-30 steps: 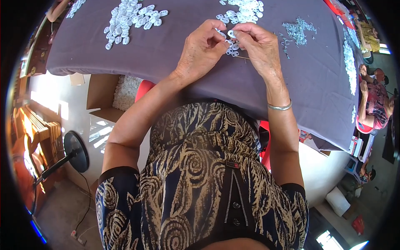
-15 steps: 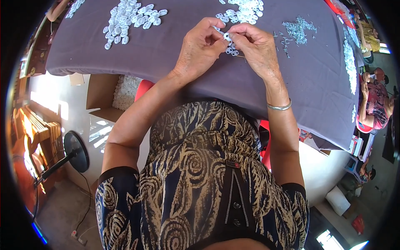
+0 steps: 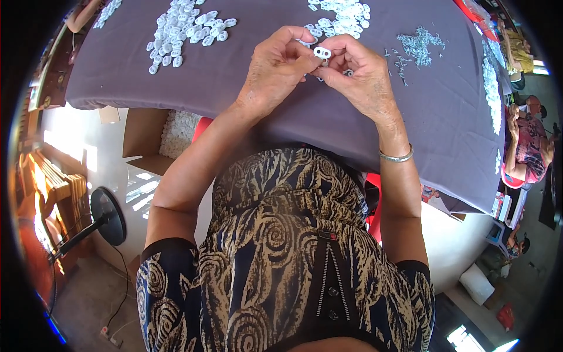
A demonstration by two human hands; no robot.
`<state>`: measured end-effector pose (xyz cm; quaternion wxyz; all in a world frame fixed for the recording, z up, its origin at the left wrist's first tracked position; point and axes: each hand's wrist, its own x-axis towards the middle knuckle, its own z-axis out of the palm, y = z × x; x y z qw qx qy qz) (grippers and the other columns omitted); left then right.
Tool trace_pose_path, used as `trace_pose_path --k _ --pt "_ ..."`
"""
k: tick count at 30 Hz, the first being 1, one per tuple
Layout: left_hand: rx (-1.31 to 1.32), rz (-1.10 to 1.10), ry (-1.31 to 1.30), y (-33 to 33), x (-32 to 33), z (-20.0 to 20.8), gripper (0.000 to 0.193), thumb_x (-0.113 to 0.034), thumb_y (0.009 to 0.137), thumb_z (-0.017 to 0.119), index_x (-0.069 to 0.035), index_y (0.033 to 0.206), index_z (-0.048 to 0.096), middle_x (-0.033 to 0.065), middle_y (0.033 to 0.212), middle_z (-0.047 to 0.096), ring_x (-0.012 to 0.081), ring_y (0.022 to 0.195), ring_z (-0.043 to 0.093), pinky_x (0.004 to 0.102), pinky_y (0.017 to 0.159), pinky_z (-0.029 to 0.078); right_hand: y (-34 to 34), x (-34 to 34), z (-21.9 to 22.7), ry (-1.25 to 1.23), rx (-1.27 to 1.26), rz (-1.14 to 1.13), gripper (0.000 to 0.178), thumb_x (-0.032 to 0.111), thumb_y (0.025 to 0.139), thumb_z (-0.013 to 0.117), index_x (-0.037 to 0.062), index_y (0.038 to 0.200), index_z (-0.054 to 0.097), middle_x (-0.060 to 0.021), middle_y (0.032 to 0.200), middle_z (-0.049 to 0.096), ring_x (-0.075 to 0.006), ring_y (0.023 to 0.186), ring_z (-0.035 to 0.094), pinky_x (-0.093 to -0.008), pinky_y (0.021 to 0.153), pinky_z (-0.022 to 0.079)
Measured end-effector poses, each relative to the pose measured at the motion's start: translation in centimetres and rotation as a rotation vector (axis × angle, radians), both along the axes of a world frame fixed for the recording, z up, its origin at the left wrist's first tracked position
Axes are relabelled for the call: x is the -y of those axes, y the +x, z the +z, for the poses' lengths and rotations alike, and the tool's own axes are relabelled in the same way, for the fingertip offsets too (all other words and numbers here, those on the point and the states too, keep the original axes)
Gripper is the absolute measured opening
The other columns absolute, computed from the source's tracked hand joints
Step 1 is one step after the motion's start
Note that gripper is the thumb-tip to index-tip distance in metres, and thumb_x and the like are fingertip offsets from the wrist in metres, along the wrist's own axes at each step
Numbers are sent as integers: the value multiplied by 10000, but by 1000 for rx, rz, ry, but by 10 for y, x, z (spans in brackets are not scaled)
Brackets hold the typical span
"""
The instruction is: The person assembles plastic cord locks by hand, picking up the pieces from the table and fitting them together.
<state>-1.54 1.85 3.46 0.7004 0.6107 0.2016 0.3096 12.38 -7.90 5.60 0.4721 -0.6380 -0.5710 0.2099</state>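
Observation:
A small white oval plastic piece with two holes is pinched between my two hands above the table. My left hand grips it from the left with curled fingers and thumb. My right hand closes on it from the right, forefinger above and thumb below. Similar pieces lie just beneath, mostly hidden by the fingers. Beyond my hands is a heap of white oval pieces, and another white heap lies to the left. A scatter of small metal screws is to the right.
A grey-purple cloth covers the table. Below its left edge stands an open cardboard box holding white pieces. A black fan is at lower left. Another person sits by the far right side, beside more white pieces.
The white piece has been turned so its two-holed face shows. My right thumb has shifted lower and left, and my fingers now cover more of the pieces underneath.

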Motion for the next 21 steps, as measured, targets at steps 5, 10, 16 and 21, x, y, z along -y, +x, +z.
trace_pose_path --k 5,10,16,21 --pt "15 -71 -10 -4 -1 8 252 -47 848 612 -50 1096 567 -6 765 594 70 708 511 228 665 426 0 -2 -2 91 84 -21 263 -24 731 714 50 966 621 31 732 601 -24 622 531 -179 551 447" --pt "16 -103 -49 -6 -6 15 223 -51 820 624 -67 1040 596 -6 759 602 61 694 527 234 638 444 -3 -3 0 220 193 -60 242 -11 710 734 48 920 632 25 703 592 -27 587 526 -195 538 450" --pt "-49 -100 40 -6 -7 17 248 -97 874 625 -37 1108 568 1 804 603 84 716 530 226 663 448 -6 -2 3 237 260 -46 222 31 689 725 57 882 620 -22 802 624 -87 565 588 -233 512 484" --pt "53 -39 49 1 -1 1 227 -88 869 638 -30 1076 563 3 747 596 62 676 526 215 620 460 -7 -3 -1 211 307 -49 244 51 697 722 61 912 609 -27 809 606 -96 571 581 -241 516 485"
